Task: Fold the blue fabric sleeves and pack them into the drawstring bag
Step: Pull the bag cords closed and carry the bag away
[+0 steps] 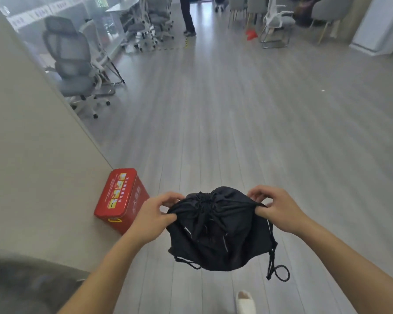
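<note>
A black drawstring bag [218, 234] hangs in the air in front of me, held up by both hands. Its mouth is gathered tight at the top middle. My left hand [154, 214] pinches the bag's upper left edge, and my right hand [277, 207] pinches the upper right edge and cord. Cord loops [279, 270] dangle from the bag's lower right, and a shorter one from the lower left. No blue fabric sleeves are visible; whatever is inside the bag is hidden.
A red box [120, 200] stands on the grey floor against the beige wall [27, 155] at left. Office chairs [75, 71] sit behind glass at far left. A person's legs [188, 17] stand far ahead. A white shoe [245, 302] shows below the bag.
</note>
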### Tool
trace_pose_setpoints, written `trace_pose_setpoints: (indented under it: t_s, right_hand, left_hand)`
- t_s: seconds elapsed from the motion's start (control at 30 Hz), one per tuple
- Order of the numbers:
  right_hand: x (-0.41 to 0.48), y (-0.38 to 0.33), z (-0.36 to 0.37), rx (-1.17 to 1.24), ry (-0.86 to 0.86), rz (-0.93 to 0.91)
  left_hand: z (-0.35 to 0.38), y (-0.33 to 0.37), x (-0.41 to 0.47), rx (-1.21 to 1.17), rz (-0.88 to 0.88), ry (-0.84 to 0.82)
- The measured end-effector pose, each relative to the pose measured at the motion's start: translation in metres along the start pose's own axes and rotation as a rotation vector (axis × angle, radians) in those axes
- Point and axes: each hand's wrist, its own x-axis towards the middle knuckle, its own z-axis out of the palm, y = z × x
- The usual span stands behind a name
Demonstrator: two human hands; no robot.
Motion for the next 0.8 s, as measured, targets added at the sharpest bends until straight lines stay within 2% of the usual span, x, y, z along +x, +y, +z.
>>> trace_pose_setpoints:
  t_s: [0.17,0.37,0.8]
  right_hand:
    - [0.173,-0.014,-0.042,-0.024,-0.121,-0.074]
    - [0.379,-0.034,-0.05,-0.035,-0.202,-0.189]
    - [0.776,-0.095,-0.039,-0.054,-0.304,-0.22]
  left_hand:
    - [-0.032,0.015,0.121,0.034,-0.056,0.144]
    - [-0.088,-0.007,0.279,0.055,-0.076,0.289]
    - [-0.25,-0.057,0.609,-0.063,-0.142,0.371]
